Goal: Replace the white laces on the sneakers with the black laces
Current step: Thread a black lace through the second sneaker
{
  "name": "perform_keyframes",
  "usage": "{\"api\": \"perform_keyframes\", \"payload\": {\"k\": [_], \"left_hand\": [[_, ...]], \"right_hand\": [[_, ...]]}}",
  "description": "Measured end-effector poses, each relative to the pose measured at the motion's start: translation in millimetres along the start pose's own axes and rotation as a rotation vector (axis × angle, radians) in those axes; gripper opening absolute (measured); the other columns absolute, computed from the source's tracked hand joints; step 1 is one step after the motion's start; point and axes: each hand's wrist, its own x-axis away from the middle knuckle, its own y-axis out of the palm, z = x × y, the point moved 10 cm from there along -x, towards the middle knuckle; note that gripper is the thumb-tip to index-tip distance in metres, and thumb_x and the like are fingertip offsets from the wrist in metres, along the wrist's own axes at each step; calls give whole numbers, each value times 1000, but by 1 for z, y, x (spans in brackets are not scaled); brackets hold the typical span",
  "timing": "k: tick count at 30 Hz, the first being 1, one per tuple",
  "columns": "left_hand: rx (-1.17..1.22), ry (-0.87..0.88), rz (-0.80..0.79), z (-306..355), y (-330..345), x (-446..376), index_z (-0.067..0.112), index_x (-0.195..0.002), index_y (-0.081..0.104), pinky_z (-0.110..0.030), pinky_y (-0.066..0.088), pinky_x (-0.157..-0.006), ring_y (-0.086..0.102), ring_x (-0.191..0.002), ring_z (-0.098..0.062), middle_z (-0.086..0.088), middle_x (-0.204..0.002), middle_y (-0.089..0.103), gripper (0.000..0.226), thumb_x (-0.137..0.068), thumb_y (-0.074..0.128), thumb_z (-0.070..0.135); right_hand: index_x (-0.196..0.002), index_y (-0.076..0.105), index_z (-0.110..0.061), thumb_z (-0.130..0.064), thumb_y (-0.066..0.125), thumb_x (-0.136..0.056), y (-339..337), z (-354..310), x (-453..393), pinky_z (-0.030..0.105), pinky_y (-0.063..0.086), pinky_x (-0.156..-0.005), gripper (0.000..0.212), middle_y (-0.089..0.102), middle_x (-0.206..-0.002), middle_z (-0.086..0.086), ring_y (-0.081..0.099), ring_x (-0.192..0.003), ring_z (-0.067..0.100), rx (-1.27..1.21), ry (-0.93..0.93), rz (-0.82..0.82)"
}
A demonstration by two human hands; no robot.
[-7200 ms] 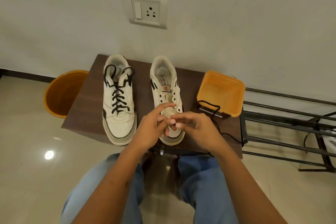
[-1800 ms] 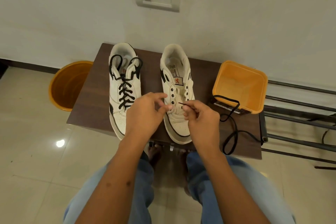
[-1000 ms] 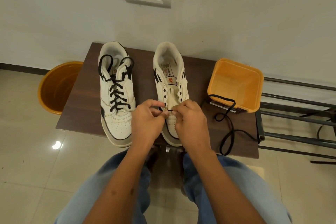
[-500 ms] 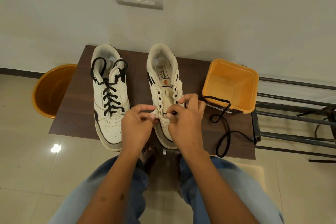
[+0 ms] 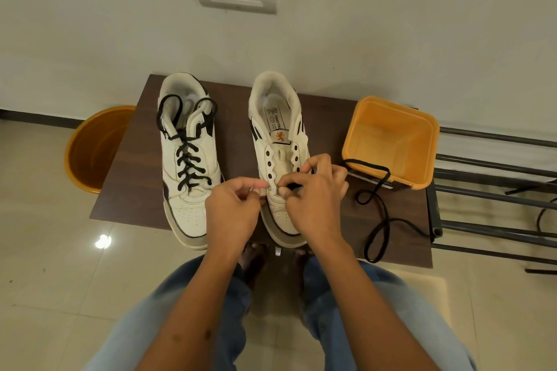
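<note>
My right hand (image 5: 313,199) is curling over the toe end of the unlaced sneaker (image 5: 278,159), thumb and forefinger pinching the black lace (image 5: 375,214) at the lowest eyelets; the tip itself is hidden under my fingers, so I cannot tell whether it is already through a hole. My left hand (image 5: 233,208) is pinching the left edge of the eyelet row, steadying the flap, fingers bent and closed on that edge.

I am judging the main risk to be right here: if I am pushing the tip blind, it may be missing the eyelet or catching on the tongue, and the lace may be going in twisted. If I am pulling one side too far, the two ends will be coming out uneven.

Just to the right, the rest of the lace is trailing loose across the dark stool top (image 5: 135,184), one loop hanging off its near edge and another draped over the rim of the orange tub (image 5: 422,181). A sharp tug could be dragging that tub or snagging the lace on the metal rack (image 5: 494,190) beside it.

Further left, the other sneaker (image 5: 188,159) is already wearing its black lace.
</note>
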Motion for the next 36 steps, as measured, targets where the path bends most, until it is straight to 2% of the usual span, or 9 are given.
{"api": "perform_keyframes", "payload": {"k": [7,12,18,20,22,25,29,33,36], "left_hand": [[41,-19,-5,-4,0,-2,29,-90,74,-36,59,-83,72,-77,-4,7,-83,75,24,-93,62,9],[-189,133,5,16,1,1,30,-91,73,-6,45,-61,64,-71,2,15,-74,67,8,-86,72,23],[-441,293,-37,29,12,0,25,-83,59,-18,34,-51,52,-59,-5,11,-67,55,17,-92,60,11],[-455,363,-41,35,14,4,20,-86,54,-22,39,-51,53,-60,-10,6,-69,55,18,-92,54,3],[-459,379,-46,37,12,6,16,-92,49,-32,44,-52,55,-60,-17,-2,-70,57,17,-93,49,-1],[-361,363,-70,40,9,9,15,-98,42,-32,39,-47,52,-54,-19,-4,-66,53,11,-98,43,4],[-256,340,-148,37,13,10,22,-102,40,-30,41,-49,56,-57,-15,0,-71,57,6,-104,37,17],[-190,288,-241,28,20,4,34,-111,45,-15,50,-64,65,-74,-2,7,-84,68,19,-99,55,23],[-262,298,-189,28,24,3,36,-107,56,-22,55,-68,64,-73,-2,9,-82,67,30,-88,70,17]], "right_hand": [[-81,74,-36,-26,76,-81,12,5,-5,24,16,-89,11,36,-103,-13,19,-99,5,-153,92,-144],[-89,74,-38,-29,71,-87,12,7,-6,27,15,-86,10,38,-105,-15,21,-102,6,-85,83,-222],[-88,72,-36,-18,77,-80,-6,-9,2,26,20,-90,21,43,-106,-14,28,-104,7,-17,6,-1],[-92,74,-28,-8,74,-80,-6,-16,4,26,34,-90,23,43,-104,-13,34,-103,7,-115,-59,4],[-98,73,-21,-2,70,-81,-8,-20,6,15,44,-86,26,45,-104,-10,46,-98,6,-256,-90,-1],[-104,74,-17,-6,71,-83,-6,-32,9,1,39,-77,23,47,-102,-10,50,-87,-6,-312,-154,-37],[-93,77,-11,-3,71,-84,-4,-28,7,-1,36,-78,13,55,-94,-11,52,-85,-11,-320,-132,-17],[-86,71,-29,-7,69,-86,-8,-11,5,5,42,-75,23,64,-83,-20,60,-83,-7,-480,52,-34],[-82,65,-42,-7,69,-87,-10,-10,5,13,50,-76,35,67,-81,-20,65,-82,-3,-585,80,-37]]}}
